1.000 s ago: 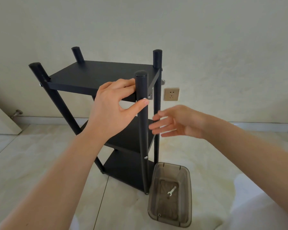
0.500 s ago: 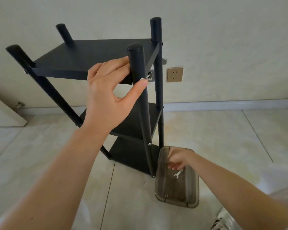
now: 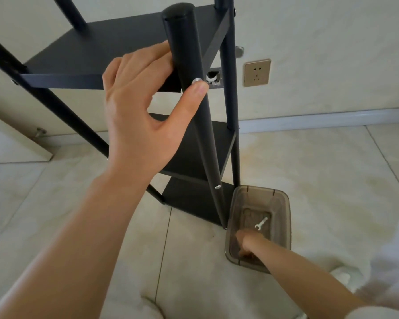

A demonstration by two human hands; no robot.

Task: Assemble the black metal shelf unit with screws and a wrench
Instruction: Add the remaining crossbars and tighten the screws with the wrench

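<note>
shelf (image 3: 115, 46) stands on the floor, left hand (image 3: 138, 107) grasping its top corner, thumb by a screw (image 3: 196, 81); right hand (image 3: 245, 244) curls inside the tray (image 3: 288, 226) beside the wrench (image 3: 261, 223), contents unclear. risk: loose screw dropping if the thumb slips

One black shelf unit (image 3: 129, 49) with three shelves and four posts, one brown tray (image 3: 283, 203), one wrench (image 3: 261, 224), two hands.
</note>
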